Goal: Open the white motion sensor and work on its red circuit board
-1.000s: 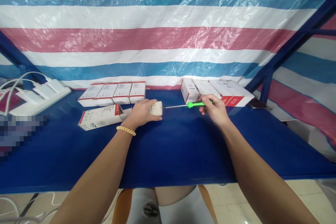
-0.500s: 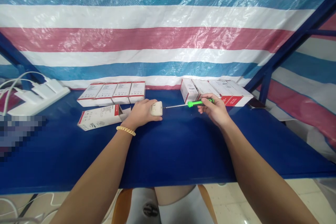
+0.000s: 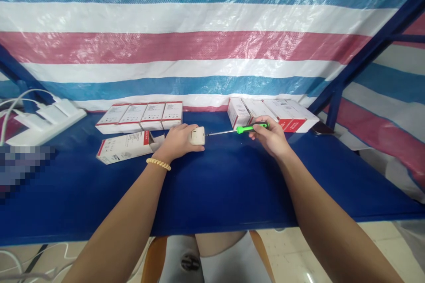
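Bright, even light filters through the striped tarp [image 3: 212, 44], whose glossy weave carries white glare patches along its top, and the blue table [image 3: 232, 185] shows only a faint, soft shadow beneath the left hand [image 3: 177, 141]. The wide lens bows straight lines toward the edges. A block at the left border is pixelated, while the centre is sharp.

white plug-like block [image 3: 198, 135], on blue table | green-handled screwdriver [image 3: 237, 130], near-level, tip seemingly touching block
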`<control>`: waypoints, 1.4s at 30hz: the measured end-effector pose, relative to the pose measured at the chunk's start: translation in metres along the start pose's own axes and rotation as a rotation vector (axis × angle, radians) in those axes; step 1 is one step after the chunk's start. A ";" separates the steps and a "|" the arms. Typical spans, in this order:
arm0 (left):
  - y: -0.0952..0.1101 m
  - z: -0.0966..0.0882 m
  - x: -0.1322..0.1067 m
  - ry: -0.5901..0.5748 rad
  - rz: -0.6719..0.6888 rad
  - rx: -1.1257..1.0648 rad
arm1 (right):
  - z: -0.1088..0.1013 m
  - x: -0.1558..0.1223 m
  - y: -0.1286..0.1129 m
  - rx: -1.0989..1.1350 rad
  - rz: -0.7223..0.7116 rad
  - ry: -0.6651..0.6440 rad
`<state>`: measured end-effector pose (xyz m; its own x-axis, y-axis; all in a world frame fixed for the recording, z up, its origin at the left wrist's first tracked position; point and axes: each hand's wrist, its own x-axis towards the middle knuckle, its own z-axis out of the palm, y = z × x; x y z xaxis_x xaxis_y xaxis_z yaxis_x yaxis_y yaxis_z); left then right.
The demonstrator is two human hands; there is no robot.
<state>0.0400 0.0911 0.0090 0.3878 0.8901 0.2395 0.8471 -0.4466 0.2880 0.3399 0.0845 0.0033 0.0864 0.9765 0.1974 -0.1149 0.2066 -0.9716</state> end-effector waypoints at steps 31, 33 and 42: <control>0.001 0.000 0.000 -0.009 -0.006 0.013 | -0.001 0.001 0.000 0.077 -0.021 -0.008; 0.001 0.000 0.000 -0.011 -0.007 0.011 | -0.001 0.000 -0.001 0.092 -0.037 -0.044; 0.001 -0.001 0.000 -0.021 -0.011 0.008 | 0.002 -0.001 -0.005 -0.090 0.140 0.073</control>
<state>0.0403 0.0907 0.0102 0.3855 0.8969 0.2168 0.8542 -0.4357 0.2836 0.3380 0.0826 0.0080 0.1479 0.9876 0.0527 -0.0425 0.0596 -0.9973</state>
